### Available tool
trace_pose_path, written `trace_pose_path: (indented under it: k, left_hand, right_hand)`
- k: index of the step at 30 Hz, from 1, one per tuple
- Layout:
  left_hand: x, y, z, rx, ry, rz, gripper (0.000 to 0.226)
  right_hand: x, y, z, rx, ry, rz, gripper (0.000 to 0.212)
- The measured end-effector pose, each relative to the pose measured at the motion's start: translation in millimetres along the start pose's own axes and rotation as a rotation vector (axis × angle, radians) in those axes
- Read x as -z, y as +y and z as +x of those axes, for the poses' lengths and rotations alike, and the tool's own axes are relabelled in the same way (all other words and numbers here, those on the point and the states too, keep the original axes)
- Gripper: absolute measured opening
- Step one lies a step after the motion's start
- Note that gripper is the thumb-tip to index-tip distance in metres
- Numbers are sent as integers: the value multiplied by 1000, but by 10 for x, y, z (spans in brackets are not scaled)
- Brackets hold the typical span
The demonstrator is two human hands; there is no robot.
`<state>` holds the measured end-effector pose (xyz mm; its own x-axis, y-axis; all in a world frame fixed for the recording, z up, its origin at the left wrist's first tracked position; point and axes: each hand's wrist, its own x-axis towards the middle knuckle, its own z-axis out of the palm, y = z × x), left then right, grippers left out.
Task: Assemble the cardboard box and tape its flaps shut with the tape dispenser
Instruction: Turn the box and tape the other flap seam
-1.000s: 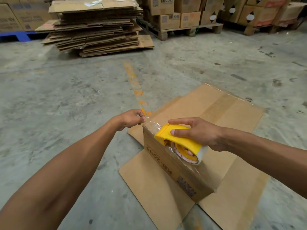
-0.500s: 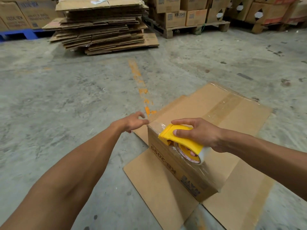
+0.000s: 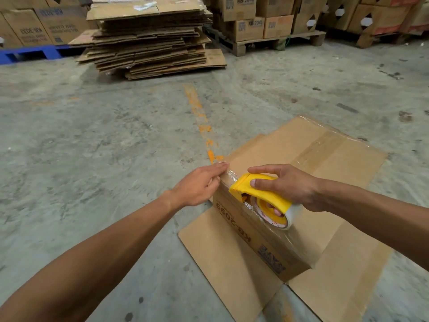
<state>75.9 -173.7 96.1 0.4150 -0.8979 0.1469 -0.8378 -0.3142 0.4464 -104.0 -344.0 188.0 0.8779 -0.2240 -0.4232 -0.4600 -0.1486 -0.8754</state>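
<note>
Head view, looking down: a brown corrugated box (image 3: 260,231) on a gray concrete floor (image 3: 92,140), standing on a flattened cardboard sheet (image 3: 222,259) with old tape strips across it. Box top and near side glossy under clear tape, with printed lettering on the near side.

Left hand (image 3: 197,184) flat, fingers straight, pressing the tape end down at the box's far left corner. Right hand (image 3: 290,187) wrapped around a yellow plastic dispenser (image 3: 257,191) – index finger along the top, fingertips showing through the roll's core. Dispenser resting on the box top near the left end, with a clear tape roll on a white core with red print.

Floor rough, stained and scuffed, with a worn orange painted line (image 3: 199,119) running away from the box. Beyond it, a ragged stack of flattened cartons (image 3: 148,40) – edges frayed, layers uneven. Behind, sealed brown boxes on a wooden pallet (image 3: 274,43), more cartons at far right, and printed boxes on a blue pallet (image 3: 32,53) at far left.
</note>
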Motion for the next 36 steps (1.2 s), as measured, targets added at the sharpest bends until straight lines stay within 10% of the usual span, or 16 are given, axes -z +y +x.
trace_pose_path:
  k: [5,27,36]
  left_hand:
    - [-202,-32,-28,-188,-166,376,82]
    - [-409,423,-46,-368,-178,347,65]
    - [-761,782,232,-12,-98,291,57]
  right_hand:
    - [-9,29,49,8,18,-21,44]
    - [240,463,-772,-127,77,-29,38]
    - [222,458,-750,-128,99,-76,41]
